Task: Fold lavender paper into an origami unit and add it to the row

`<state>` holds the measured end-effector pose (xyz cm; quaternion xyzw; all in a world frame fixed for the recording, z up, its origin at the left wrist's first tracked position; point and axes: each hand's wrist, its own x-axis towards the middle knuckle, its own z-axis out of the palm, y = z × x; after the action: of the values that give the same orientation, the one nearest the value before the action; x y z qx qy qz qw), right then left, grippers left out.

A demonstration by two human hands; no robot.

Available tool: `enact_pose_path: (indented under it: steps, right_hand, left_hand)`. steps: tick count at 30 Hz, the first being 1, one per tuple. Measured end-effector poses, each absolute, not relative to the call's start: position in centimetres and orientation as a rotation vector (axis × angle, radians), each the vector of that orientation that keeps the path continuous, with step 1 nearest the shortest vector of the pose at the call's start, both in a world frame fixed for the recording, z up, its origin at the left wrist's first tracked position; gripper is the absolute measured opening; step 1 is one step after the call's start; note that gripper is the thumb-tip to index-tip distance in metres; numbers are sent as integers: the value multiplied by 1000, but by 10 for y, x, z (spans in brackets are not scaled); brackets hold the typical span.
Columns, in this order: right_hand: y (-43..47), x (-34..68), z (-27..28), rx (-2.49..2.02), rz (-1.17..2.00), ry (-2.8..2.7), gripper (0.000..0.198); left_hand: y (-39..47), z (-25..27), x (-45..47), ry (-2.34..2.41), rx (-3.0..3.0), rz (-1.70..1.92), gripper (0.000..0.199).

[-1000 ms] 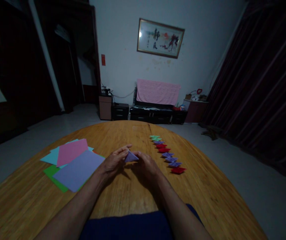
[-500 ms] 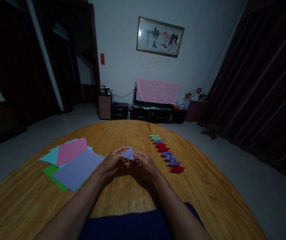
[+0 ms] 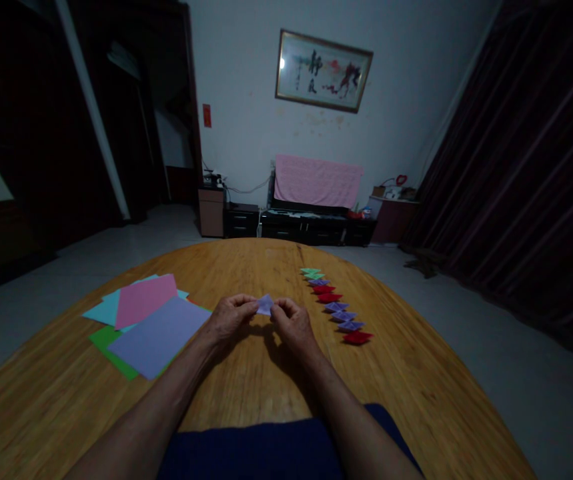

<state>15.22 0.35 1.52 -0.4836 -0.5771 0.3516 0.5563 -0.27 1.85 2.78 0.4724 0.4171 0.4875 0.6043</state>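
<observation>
A small folded piece of purple paper (image 3: 265, 305) is held just above the table, in the middle of the view. My left hand (image 3: 232, 317) pinches its left side between thumb and fingers. On its right side, my right hand (image 3: 292, 323) grips it in the same way. The finer folds are too small and dim to make out. To the right of my hands runs a slanting row of folded paper boats in green, purple and red; a red paper boat (image 3: 357, 338) is the nearest one.
Loose paper sheets overlap at the left, with a purple sheet (image 3: 161, 337) on top, a pink sheet (image 3: 146, 300) behind it and a green sheet (image 3: 111, 347) underneath. The round wooden table (image 3: 246, 260) has a curved far edge. Beyond it stands a low black cabinet (image 3: 296, 230).
Both hands have shifted their grip to opposite ends of the purple paper. It showed as a wider triangle before and now looks smaller between the fingertips.
</observation>
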Motion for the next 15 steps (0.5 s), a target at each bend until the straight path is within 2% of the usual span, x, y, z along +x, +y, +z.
enact_pose_path:
  steps: [2, 7, 15]
  right_hand:
    - [0, 152, 18, -1122, 672, -1492, 18]
    - [-8, 153, 19, -990, 306, -1873, 42]
    - [-5, 154, 11, -975, 254, -1909, 40]
  left_hand:
    - [18, 28, -2, 996, 1079, 1122, 20]
    - [15, 32, -1, 999, 1041, 1104, 16]
    - [23, 29, -8, 1103, 1014, 1091, 20]
